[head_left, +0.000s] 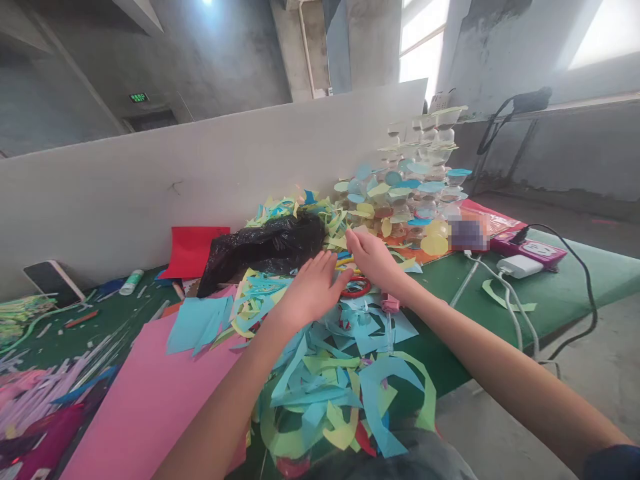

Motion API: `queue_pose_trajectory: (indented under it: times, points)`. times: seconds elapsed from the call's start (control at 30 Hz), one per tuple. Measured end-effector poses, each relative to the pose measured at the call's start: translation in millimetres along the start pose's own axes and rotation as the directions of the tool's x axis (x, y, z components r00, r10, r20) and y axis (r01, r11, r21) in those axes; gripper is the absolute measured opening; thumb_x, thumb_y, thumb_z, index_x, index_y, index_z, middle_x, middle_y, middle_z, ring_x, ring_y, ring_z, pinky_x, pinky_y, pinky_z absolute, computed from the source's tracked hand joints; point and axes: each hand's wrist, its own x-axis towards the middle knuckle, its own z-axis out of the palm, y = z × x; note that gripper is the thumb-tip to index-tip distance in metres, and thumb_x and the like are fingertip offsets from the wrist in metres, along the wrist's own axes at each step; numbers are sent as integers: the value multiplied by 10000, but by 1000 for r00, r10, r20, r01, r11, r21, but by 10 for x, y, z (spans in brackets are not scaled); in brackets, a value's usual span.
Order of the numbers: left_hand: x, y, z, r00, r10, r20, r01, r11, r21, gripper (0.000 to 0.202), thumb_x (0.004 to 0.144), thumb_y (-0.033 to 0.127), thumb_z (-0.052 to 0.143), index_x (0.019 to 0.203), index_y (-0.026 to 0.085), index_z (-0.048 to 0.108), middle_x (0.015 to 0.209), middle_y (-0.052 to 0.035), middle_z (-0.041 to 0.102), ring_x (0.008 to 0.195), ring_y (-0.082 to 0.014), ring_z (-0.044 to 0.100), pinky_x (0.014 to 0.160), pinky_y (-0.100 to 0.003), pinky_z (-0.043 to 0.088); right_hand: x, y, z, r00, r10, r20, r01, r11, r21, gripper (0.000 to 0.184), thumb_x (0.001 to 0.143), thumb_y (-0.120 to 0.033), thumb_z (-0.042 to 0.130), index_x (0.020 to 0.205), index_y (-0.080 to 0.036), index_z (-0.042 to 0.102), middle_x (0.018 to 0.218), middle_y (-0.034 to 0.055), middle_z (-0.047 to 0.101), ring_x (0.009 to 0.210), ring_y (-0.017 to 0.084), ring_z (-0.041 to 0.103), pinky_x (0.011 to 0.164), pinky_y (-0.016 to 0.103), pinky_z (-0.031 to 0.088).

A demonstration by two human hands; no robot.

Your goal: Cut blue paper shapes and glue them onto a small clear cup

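My left hand is over a heap of blue and yellow-green paper scraps, palm down, fingers stretched out and nothing visible in it. Just to its right, my right hand has its fingers curled in; whatever they may hold is hidden. Between and below the hands lies a red ring-shaped handle, with something yellow behind it. Beyond my left hand a crumpled black plastic bag lies open, with more scraps behind it. A pink-topped tool rests among the cuttings by my right wrist.
Stacked clear plastic cups with paper discs stand at the back right. Pink sheets lie left, beside blue paper. A phone leans on the white partition. Cables run from a power strip over the right edge.
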Motion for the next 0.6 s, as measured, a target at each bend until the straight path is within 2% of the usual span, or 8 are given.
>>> queue_pose_trajectory:
  times: [0.07,0.13,0.27,0.43,0.6]
  points:
    - [-1,4,7,999,4,34,-5,1000,9,733,929,639,121,1400,159,413,1540,-120,342,1447,-271,256,1165,-431,220,3,2,6,1000,0,3,0,1000,-2,439,987,-439,229,612,-230,320,585,8,464,588,173,449,564,288,319]
    - [0,5,3,999,-4,46,5,1000,-8,748,926,644,113,1415,156,397,1544,-117,335,1450,-259,250,1169,-413,220,4,1,8,1000,1,3,-1,1000,-5,437,986,-439,231,614,-230,325,583,8,467,590,175,453,564,288,318]
    - [6,3,-4,1000,-21,-18,21,1000,-5,797,918,656,93,1470,124,310,1576,-116,256,1469,-243,192,1193,-407,165,1,3,10,1000,-1,3,1,1000,-7,434,986,-446,232,620,-231,322,575,3,453,585,175,439,561,286,306]
    - [7,20,7,1000,5,26,-5,1000,4,764,930,633,99,1433,128,372,1551,-127,316,1454,-255,241,1180,-411,195,-4,-2,9,1000,3,9,-3,1000,-9,449,988,-452,224,609,-230,315,571,5,450,578,172,436,560,284,303]
    - [4,49,-30,1000,5,-19,-5,1000,-20,748,928,642,136,1447,143,337,1573,-117,266,1466,-261,199,1183,-426,186,-4,-9,14,1000,-2,7,2,1000,-17,445,990,-441,235,607,-229,317,565,0,443,568,167,422,559,284,299]
